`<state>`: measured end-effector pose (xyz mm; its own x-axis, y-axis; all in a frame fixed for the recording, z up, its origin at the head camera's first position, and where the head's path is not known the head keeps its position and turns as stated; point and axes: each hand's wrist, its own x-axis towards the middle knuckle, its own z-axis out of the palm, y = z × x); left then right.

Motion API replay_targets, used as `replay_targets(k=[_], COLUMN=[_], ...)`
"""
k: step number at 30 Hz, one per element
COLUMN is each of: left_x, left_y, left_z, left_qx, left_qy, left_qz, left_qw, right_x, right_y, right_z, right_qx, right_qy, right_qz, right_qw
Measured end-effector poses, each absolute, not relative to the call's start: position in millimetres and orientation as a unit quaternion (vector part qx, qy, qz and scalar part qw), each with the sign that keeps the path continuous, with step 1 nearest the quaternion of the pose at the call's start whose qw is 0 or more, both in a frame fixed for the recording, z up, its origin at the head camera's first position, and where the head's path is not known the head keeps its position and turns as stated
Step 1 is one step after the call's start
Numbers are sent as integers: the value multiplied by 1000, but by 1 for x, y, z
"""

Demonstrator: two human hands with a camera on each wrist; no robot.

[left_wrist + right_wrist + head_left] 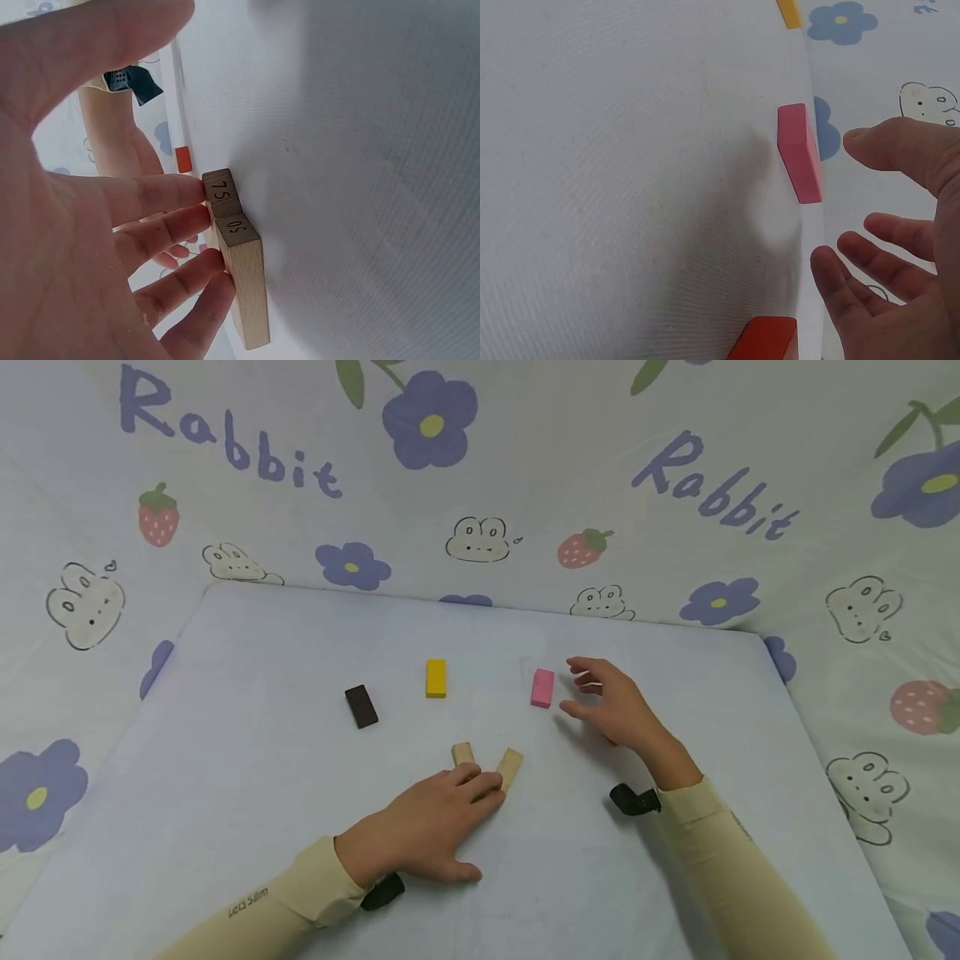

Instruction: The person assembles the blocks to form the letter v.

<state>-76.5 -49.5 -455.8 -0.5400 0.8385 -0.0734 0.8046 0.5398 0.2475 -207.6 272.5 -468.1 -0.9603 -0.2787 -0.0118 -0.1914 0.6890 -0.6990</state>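
My left hand lies over two plain wooden blocks, its fairly straight fingertips touching them from above. The left wooden block and the right wooden block spread apart at their far ends in the head view. Their near ends, marked 75 and 50 in the left wrist view, meet. My right hand hovers just right of a pink block, fingers loosely bent and apart from it. A red block shows in the right wrist view; the right hand hides it in the head view.
Farther left on the white table lie a yellow block and a dark brown block. A printed cloth with rabbits and flowers rises behind the table's back edge.
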Motion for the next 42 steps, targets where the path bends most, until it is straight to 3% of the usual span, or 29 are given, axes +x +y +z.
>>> replay_targets(k=[42], left_x=[-72], left_y=[-46], left_z=[-458], left_qx=[470], left_qy=[877], left_qz=[62], left_qw=[83], right_x=[-224], right_y=[257], right_z=[-482], right_qx=[-125], right_qy=[928], right_qz=[-342], right_qw=[81])
